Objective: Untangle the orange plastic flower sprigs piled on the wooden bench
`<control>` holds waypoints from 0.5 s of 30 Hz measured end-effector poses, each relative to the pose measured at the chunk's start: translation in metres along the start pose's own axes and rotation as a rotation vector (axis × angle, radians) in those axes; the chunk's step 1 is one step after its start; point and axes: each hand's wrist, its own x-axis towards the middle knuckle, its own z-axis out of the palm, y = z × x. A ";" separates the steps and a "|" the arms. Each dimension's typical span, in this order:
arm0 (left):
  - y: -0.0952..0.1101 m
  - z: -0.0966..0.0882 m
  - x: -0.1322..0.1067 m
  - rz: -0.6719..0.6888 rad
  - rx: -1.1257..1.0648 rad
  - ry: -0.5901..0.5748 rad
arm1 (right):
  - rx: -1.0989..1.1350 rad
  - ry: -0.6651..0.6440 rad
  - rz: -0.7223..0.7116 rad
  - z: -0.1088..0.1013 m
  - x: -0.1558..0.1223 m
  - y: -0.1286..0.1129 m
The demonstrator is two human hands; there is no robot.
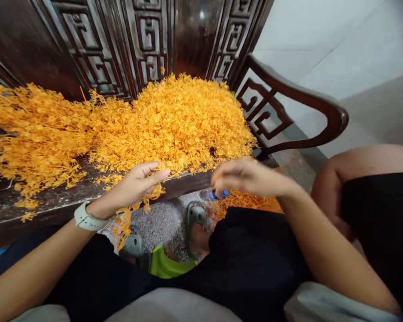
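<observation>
Nearest, a dark-clad lap [255, 246] lay below both hands; an orange strand [122, 228] hung beneath the left hand [143, 182], whose thumb and forefinger stood slightly parted; whether its hidden fingers gripped the strand, I could not tell. The right hand [237, 176] hung well apart from it, fingers curled and blurred; I could not tell whether it held anything. Loose orange material [237, 201] lay beneath the right hand; just beyond both hands, a large orange heap [184, 120] covered much of the bench seat [188, 184]; farther off stood the carved backrest [191, 36]. The step in hand, in my judgement, was working the strand at the heap's near edge; the next move seemed to call for a light, unsnagged pinch.
</observation>
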 end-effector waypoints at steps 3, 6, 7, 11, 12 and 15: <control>-0.001 -0.008 0.007 -0.012 0.043 0.061 | 0.198 -0.659 -0.024 0.024 0.004 -0.021; -0.006 -0.009 0.011 -0.049 0.027 0.050 | 0.505 -0.284 -0.122 0.025 0.016 -0.029; -0.008 -0.007 0.011 -0.061 0.024 0.024 | 0.572 -0.075 -0.129 0.021 0.021 -0.028; -0.007 0.011 0.006 0.005 0.095 -0.068 | 0.576 0.363 0.079 0.024 0.038 -0.021; -0.005 0.016 0.004 0.063 0.126 -0.083 | 0.485 0.404 0.121 0.030 0.041 -0.020; 0.000 0.029 0.000 0.210 0.171 -0.121 | 0.045 0.366 0.087 0.051 0.043 -0.019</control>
